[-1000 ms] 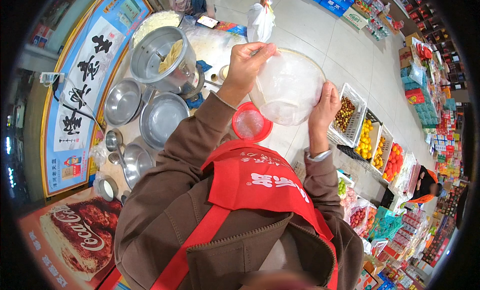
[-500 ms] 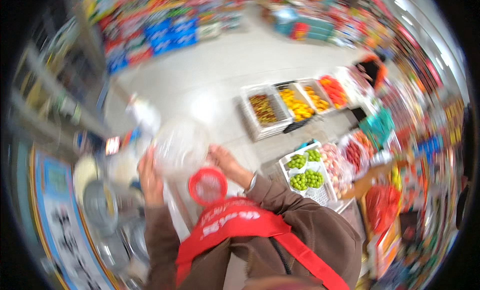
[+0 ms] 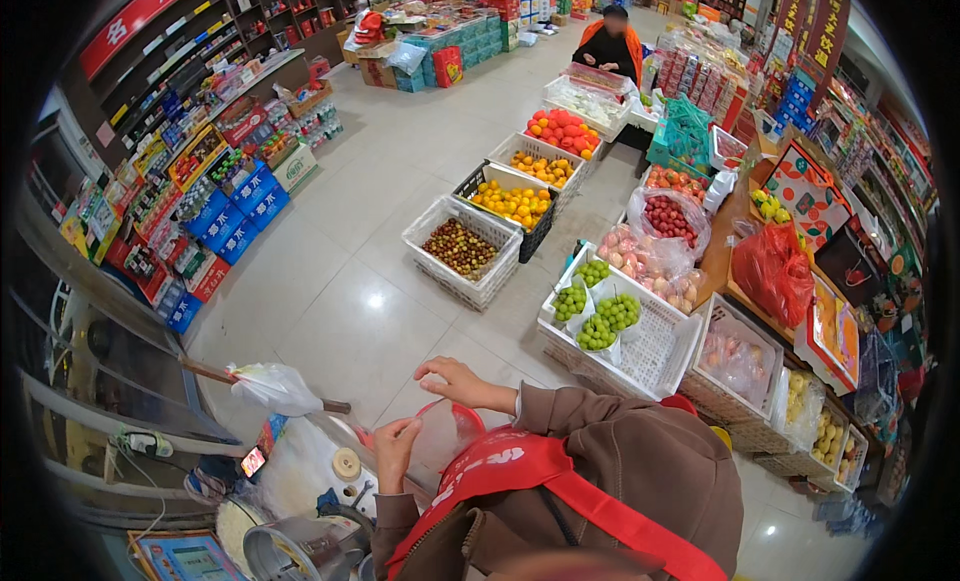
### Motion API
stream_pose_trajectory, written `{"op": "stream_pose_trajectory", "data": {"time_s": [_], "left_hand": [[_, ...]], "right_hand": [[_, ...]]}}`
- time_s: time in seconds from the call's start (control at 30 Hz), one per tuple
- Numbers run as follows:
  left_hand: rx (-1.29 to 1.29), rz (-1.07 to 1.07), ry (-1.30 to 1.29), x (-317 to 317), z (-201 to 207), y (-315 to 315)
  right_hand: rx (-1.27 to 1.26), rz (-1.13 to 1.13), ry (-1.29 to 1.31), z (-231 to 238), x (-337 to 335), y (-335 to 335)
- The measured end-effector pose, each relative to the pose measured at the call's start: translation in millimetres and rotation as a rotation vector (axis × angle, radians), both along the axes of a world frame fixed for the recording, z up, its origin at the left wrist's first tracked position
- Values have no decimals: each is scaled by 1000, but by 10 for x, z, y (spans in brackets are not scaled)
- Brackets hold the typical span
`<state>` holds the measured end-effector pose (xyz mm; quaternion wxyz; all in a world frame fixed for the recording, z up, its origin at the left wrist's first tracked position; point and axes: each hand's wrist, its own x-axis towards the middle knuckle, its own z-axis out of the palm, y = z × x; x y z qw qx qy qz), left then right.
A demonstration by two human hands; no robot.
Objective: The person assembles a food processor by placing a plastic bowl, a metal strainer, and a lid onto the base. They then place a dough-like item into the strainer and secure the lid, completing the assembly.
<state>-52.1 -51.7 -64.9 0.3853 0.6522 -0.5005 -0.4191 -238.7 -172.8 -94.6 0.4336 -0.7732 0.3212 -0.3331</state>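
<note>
A red-rimmed, bowl-like vessel (image 3: 447, 436) with a pale, see-through middle sits close in front of my red apron (image 3: 510, 471). My left hand (image 3: 394, 449) is at its left side, the fingers drawn together; what they hold, if anything, cannot be made out. Above its far rim is my right hand (image 3: 460, 385), fingers loosely curved and apart, with nothing seen in it. Left of my hands stands a pale work surface with a round wooden-looking disc (image 3: 346, 464) and a metal tool (image 3: 361, 494) on it. A metal pot (image 3: 290, 549) is nearer to me.
A white plastic bag (image 3: 275, 388) hangs at a wooden stick beyond the work surface. A lit phone (image 3: 253, 461) is at its left. Fruit crates, including one with green grapes (image 3: 608, 322) and one with brown fruit (image 3: 460, 249), line the right. A person (image 3: 610, 49) is far back.
The clear plastic thing between my hands is no longer seen there. My hands have come closer together, near the red-rimmed vessel, and my view has turned, showing more of the shop.
</note>
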Motion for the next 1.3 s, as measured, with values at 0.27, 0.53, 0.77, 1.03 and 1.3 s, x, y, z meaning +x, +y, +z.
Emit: {"op": "stream_pose_trajectory", "data": {"time_s": [0.27,0.53,0.77,1.03,1.3], "left_hand": [[-33,9,108,-76,249,-90],[-71,54,303,50,76,-5],[-22,202,354,233,-63,7],[-42,257,403,138,-21,-24],[-70,260,389,131,-10,-30]], "right_hand": [[219,334,46,253,90,77],[183,209,81,276,167,73],[273,132,-18,270,146,-1],[318,144,-70,296,116,5],[319,169,-108,266,110,30]]}}
